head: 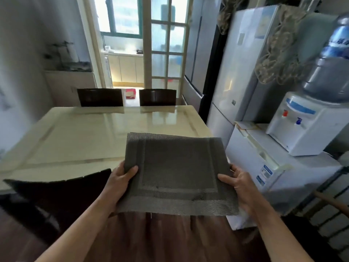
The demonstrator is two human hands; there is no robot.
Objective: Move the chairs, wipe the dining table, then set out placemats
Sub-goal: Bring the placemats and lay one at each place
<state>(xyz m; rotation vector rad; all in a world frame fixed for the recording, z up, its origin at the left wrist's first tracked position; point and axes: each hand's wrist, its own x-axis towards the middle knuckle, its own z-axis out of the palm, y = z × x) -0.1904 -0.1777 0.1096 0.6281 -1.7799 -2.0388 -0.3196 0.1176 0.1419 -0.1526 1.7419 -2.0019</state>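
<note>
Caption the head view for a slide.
Both hands, left and right, hold a grey placemat over the dining table's near edge.

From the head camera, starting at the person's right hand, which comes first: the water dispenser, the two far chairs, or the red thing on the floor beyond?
From the right hand:
1. White water dispenser with blue bottle, to the right.
2. Dark chair backs, across the cream table.
3. Red object on the floor, behind them.

Between the left hand (120,178) and right hand (238,184), a dark grey woven placemat (177,171) with a lighter border band; beyond it, a glossy cream surface (85,137)
</note>
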